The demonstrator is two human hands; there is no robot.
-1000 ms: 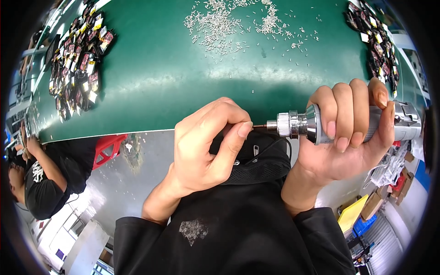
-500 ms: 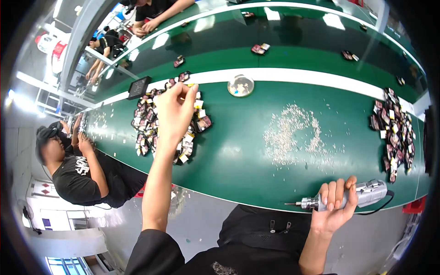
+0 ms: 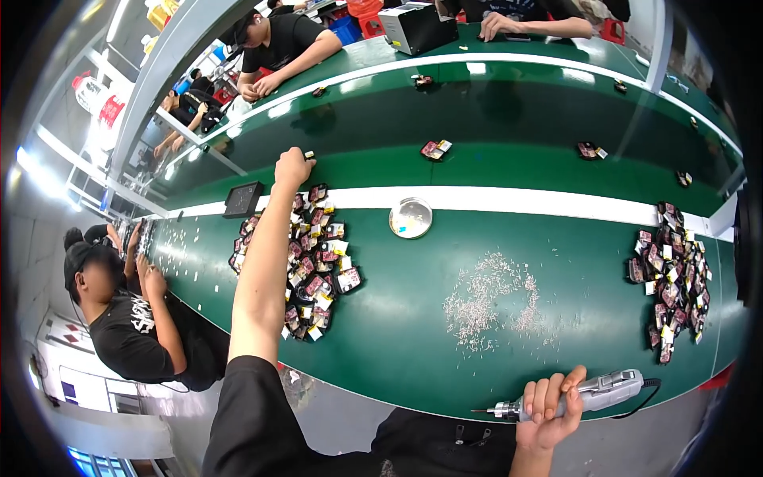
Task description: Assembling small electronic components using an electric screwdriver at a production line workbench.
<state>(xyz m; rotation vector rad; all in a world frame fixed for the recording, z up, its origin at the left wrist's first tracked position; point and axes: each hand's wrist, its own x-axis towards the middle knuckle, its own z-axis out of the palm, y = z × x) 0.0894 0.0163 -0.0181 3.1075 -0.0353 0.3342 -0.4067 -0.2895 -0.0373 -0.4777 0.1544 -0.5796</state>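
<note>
My left hand (image 3: 294, 168) is stretched far out over the dark conveyor belt. Its fingers are closed on a small black part, mostly hidden, with a pale end showing at the fingertips. Under that forearm lies a heap of small black parts (image 3: 322, 266) with pinkish faces and white tabs. Near the front edge of the green table, my right hand (image 3: 548, 404) is wrapped around a grey electric screwdriver (image 3: 608, 389), its bit pointing left. Beyond it, many tiny silvery screws (image 3: 485, 306) are scattered on the table.
A round metal dish (image 3: 410, 218) stands by the white rail. Left of it is a black tray (image 3: 242, 199). A second heap of black parts (image 3: 674, 282) lies at the right. Single parts (image 3: 435, 149) sit apart on the belt. Co-workers sit at the left and across the belt.
My left hand has gone from above the heap to the belt and closed on a part there. The view has tilted up. Parts on the belt have shifted left. My right hand still grips the screwdriver.
</note>
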